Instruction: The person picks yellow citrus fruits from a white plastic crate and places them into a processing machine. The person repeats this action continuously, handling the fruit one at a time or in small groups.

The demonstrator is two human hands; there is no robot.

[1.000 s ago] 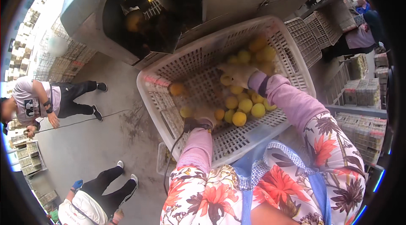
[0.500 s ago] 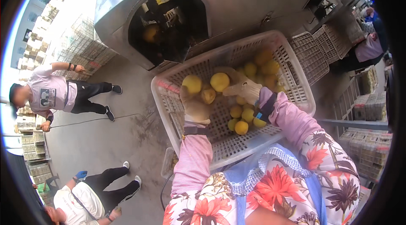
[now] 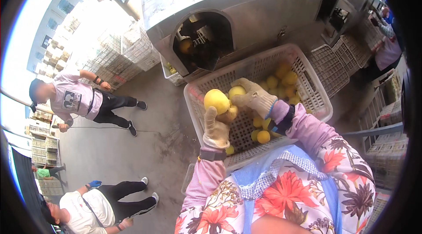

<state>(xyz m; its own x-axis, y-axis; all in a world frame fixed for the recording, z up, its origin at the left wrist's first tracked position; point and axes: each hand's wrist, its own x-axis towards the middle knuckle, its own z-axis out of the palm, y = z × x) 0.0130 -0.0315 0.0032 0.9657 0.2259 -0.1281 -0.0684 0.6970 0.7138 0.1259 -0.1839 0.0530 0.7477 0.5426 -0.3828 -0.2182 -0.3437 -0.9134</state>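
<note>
Both my hands wear pale work gloves and are raised over a white slatted plastic crate (image 3: 314,80). My left hand (image 3: 215,132) is closed around a large round yellow fruit (image 3: 216,101), its thumb against the near side. A second, browner yellow fruit (image 3: 230,114) sits beside it, partly covered by the left fingers. My right hand (image 3: 256,97) grips another yellow fruit (image 3: 238,91) from above and the right, close to the left hand's fruit. More yellow fruits (image 3: 288,78) lie in the crate's far right part, and a few (image 3: 263,137) rest under my right wrist.
Behind the crate stands a grey metal machine (image 3: 263,20) with a dark arched opening (image 3: 202,42). Stacked empty crates (image 3: 329,69) are at the right. Two people (image 3: 72,97) (image 3: 94,205) are on the left, one with a cable trailing across the floor.
My view has shifted, so the crate and machine sit further right and lower. My hands have lifted the fruits and come closer together.
</note>
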